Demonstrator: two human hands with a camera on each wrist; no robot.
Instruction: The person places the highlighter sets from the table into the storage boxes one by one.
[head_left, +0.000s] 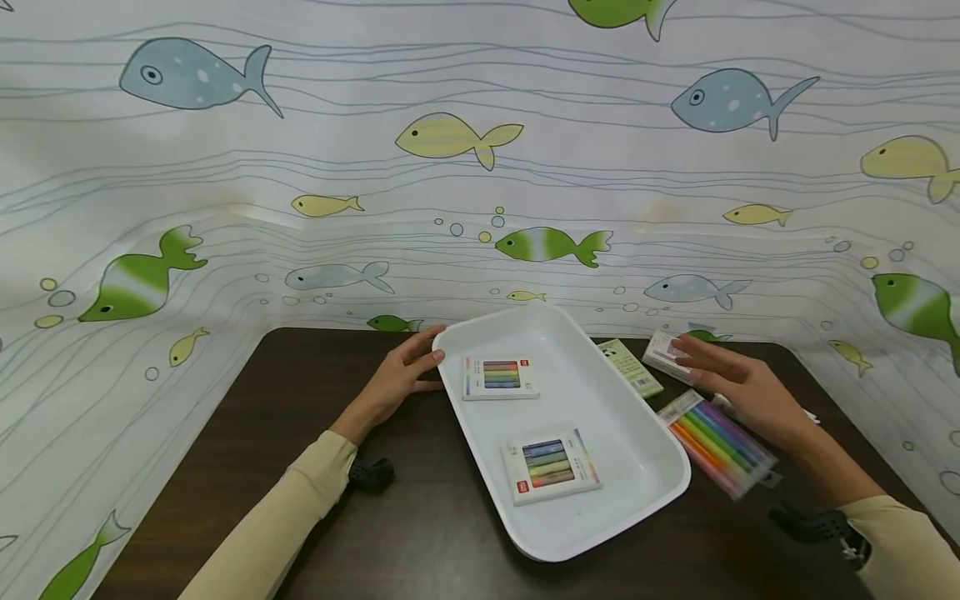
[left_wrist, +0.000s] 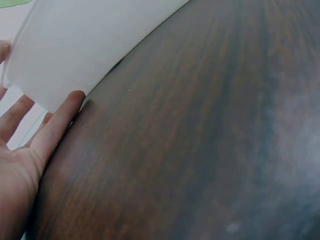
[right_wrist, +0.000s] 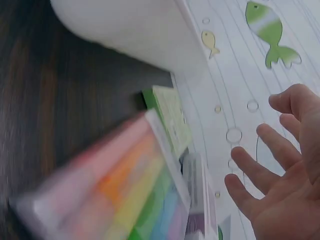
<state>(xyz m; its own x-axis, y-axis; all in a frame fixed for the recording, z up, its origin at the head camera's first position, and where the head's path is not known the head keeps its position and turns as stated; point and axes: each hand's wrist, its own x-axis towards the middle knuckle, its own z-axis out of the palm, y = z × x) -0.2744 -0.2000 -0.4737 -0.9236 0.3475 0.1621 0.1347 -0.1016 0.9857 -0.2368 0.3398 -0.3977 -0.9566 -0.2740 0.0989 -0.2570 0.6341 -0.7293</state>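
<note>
A white tray (head_left: pixel 585 400) stands on the table with two boxes of coloured sticks inside, one box (head_left: pixel 501 379) towards the far end and another box (head_left: pixel 551 467) nearer me. My left hand (head_left: pixel 401 375) touches the tray's far left corner with extended fingers; the left wrist view shows fingertips against its outer wall (left_wrist: pixel 95 50). To the tray's right, my right hand (head_left: pixel 738 387) hovers with fingers spread and nothing in them. Below it lie a clear pack of rainbow-coloured pens (head_left: pixel 716 442) and a small white box (head_left: pixel 667 357), partly hidden by the fingers.
A pale green box (head_left: pixel 630 368) lies between the tray and the white box. Dark brown tabletop (head_left: pixel 420 517) runs round the tray. Fish-patterned sheeting (head_left: pixel 330 242) rises behind the table and along both sides.
</note>
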